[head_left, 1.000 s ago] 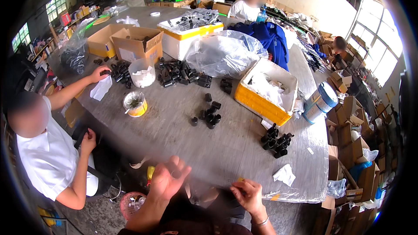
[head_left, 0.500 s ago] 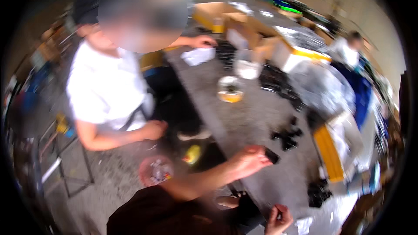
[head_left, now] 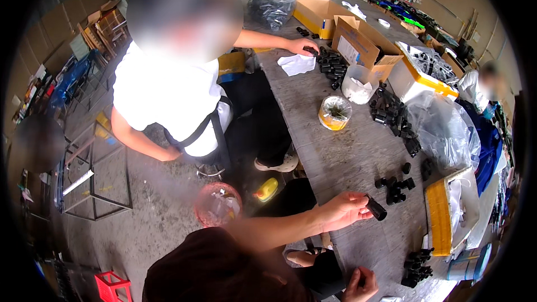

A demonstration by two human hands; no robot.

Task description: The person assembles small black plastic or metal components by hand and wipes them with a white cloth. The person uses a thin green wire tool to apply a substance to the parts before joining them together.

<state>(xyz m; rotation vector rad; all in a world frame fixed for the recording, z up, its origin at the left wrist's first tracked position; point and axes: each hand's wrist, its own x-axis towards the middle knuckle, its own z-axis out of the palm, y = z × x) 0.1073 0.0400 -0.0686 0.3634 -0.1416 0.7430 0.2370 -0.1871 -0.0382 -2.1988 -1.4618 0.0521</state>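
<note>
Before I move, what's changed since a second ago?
The left hand has reached forward over the table and taken hold of a black tube; the view swung left. The right hand stays near the table's edge. The white tub and jar stayed put.

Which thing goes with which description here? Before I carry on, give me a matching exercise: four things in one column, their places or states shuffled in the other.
Things:
1. Left hand
2. Right hand
3. Round basket
4. Nearer foam box

Descriptions:
A. On the table, yellow on its side, white material inside
B. Holding a black tube
C. Pinkish-red, on the floor
D. Fingers curled, at the lower edge of the picture

Right pairs: 1-B, 2-D, 3-C, 4-A
</note>
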